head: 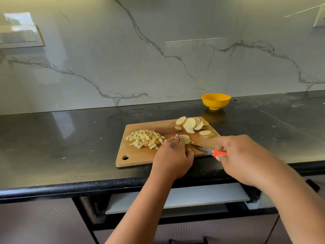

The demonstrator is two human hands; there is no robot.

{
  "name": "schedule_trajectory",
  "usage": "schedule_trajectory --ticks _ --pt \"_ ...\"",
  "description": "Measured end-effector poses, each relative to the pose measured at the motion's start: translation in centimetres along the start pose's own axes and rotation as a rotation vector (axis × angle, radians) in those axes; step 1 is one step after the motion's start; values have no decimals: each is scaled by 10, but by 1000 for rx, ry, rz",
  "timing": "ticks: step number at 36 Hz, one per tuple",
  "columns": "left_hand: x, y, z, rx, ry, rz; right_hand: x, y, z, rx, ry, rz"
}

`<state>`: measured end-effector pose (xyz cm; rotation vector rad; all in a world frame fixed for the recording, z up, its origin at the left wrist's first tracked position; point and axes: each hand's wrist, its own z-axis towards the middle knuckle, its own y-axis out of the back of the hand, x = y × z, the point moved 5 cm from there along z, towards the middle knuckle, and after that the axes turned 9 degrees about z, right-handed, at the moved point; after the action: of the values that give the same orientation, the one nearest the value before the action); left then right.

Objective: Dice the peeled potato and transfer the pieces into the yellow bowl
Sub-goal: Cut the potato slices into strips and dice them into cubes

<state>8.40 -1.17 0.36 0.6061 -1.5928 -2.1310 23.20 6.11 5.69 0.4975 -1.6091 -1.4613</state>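
Board [140, 157] lies on the dark counter [52, 138], long side toward the person, hang-hole at its 7 o'clock corner. Work is sorted by stage: dice [145, 139] heaped at the board's 9 o'clock, uncut slices [190, 125] fanned at its 1 o'clock, and the cutting spot kept in the middle between them, probably so finished pieces stay out of the blade's path. Bowl [216, 100] stands off the board at 1 o'clock, near the wall, well apart from the dice; no pieces visible in it from this angle. Left hand [173, 155] rests on the board, fingers curled down onto a small stack [186, 139] of slices, pinning it; fingertips look tucked back from the blade, a sensible guard. Right hand [241, 157] is wrapped around the orange handle of the knife [204, 150], which comes in from 4 o'clock, its tip at the stack just beside the left fingers. Hands are apart, the blade bridging them. Judgement: dicing is midway, with most slices still whole and the transfer not begun. Main risk is the tip working so close to the holding fingers.
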Motion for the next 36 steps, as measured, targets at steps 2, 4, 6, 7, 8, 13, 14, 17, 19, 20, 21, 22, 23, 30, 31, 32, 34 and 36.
schedule_trajectory --ticks 2,4,6,7,8,13,14,17,19,20,21,22,23,30,31,32,34,36 --pt "3 -1 1 -20 9 -84 -1 5 1 -104 79 35" --pt "8 0 3 -39 41 -140 0 6 5 -224 137 91" --pt "11 -1 10 -27 78 -133 1 2 13 -322 183 129" --pt "11 -2 13 -13 85 -109 1 -2 18 -345 199 137" --pt "11 -3 16 4 84 -77 2 -7 22 -356 207 140" --pt "7 -5 17 21 52 -19 6 -27 32 -403 256 174" --pt "7 -3 16 -2 49 -27 7 -29 33 -410 257 174" --pt "8 -1 14 -61 49 -53 5 -32 35 -408 244 177" --pt "11 -2 15 -99 52 -70 5 -32 36 -406 246 192" --pt "12 -3 15 -115 51 -78 4 -31 37 -406 248 200" --pt "12 -3 15 -127 50 -85 4 -31 37 -404 251 209" --pt "13 -4 16 -135 50 -89 4 -31 37 -399 252 215" --pt "13 -4 16 -136 53 -89 4 -31 38 -395 253 214" --pt "16 -8 19 -142 85 -91 3 -32 39 -391 238 197" --pt "17 -9 19 -144 87 -96 2 -32 40 -385 235 210" --pt "17 -9 20 -145 88 -98 2 -33 41 -380 235 219" --pt "17 -9 20 -144 87 -93 3 -34 41 -349 237 215" --pt "17 -9 21 -136 93 -85 4 -34 43 -294 215 212"
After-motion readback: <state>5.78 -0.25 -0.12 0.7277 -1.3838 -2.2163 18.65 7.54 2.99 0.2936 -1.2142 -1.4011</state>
